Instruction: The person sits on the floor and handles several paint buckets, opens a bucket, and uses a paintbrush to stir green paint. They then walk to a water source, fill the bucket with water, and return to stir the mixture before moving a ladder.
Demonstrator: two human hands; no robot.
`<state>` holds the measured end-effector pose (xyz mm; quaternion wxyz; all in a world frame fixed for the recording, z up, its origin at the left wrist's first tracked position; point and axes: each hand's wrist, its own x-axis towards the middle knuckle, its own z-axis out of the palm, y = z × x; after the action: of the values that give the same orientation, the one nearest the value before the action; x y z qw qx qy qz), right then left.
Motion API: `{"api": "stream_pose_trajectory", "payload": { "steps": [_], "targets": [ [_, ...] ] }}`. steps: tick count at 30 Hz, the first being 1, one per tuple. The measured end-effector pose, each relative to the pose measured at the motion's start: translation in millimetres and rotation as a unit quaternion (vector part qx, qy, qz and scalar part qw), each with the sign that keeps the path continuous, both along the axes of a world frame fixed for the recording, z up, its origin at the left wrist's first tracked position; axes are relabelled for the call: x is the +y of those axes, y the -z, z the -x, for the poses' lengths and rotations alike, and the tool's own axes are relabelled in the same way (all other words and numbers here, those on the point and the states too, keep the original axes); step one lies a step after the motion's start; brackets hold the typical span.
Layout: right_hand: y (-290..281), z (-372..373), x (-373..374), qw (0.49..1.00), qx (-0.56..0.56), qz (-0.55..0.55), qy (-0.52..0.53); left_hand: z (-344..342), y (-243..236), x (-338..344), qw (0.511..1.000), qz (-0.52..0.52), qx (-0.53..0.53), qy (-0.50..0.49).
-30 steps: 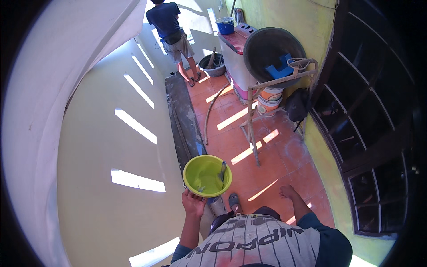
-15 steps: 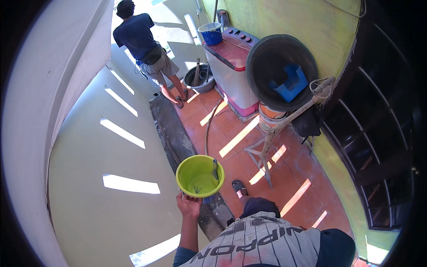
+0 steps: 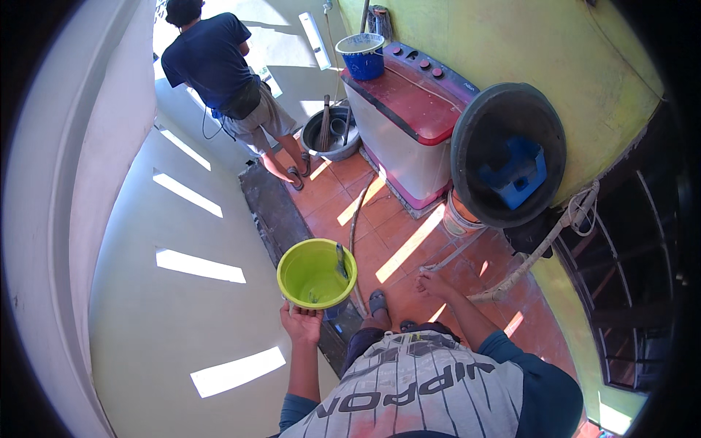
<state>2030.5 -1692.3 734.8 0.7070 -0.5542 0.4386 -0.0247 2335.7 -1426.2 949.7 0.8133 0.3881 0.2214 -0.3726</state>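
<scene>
There are two bare hands [image 3: 301, 325] [image 3: 433, 283], one yellow-green bowl [image 3: 307, 281], one tool [image 3: 341, 261], two round tubs [image 3: 337, 155] [image 3: 475, 120], one washing machine [image 3: 398, 135], one blue bucket [image 3: 364, 67], one orange-and-white bucket [image 3: 460, 217] and one co-worker [image 3: 208, 58], whose feet wear two dark sandals [image 3: 295, 178] [image 3: 305, 163].

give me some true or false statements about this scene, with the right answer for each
1. The left hand holds the yellow-green bowl. True.
2. Both hands hold the bowl. False: the right hand is apart from it.
3. The bowl is empty. False: a tool leans inside it.
4. A blue bucket stands on the washing machine. True.
5. No one else is in view. False: a person in a dark shirt stands with back turned.
</scene>
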Motion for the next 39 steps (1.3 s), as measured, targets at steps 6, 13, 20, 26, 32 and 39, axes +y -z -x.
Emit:
{"api": "stream_pose_trajectory", "payload": {
  "steps": [6, 13, 20, 26, 32, 39],
  "targets": [
    [-31.7, -1.3, -36.4, 0.988, 0.105, 0.002, 0.11, -112.2, 9.7, -89.5, 0.998, -0.043, -0.004, 0.055],
    [-21.5, -10.7, -67.5, 0.952, 0.188, -0.065, 0.232, -221.3, 29.0, -234.0, 0.993, -0.04, 0.01, 0.11],
    [5.1, -144.3, -215.6, 0.968, 0.136, -0.037, 0.208, -313.3, 37.0, -401.0, 0.992, -0.039, 0.04, 0.113],
    [-60.9, -307.3, -391.8, 0.988, 0.023, 0.01, 0.15, -395.2, 16.8, -541.5, 0.996, -0.033, 0.053, 0.066],
    [-152.2, -430.2, -496.7, 0.991, -0.068, 0.069, 0.088, -468.1, 8.7, -645.7, 0.998, -0.025, 0.028, 0.051],
    [-248.9, -560.4, -569.1, 0.983, -0.159, 0.005, 0.089, -559.6, 34.7, -753.2, 0.994, -0.032, 0.037, 0.097]
  ]
}}
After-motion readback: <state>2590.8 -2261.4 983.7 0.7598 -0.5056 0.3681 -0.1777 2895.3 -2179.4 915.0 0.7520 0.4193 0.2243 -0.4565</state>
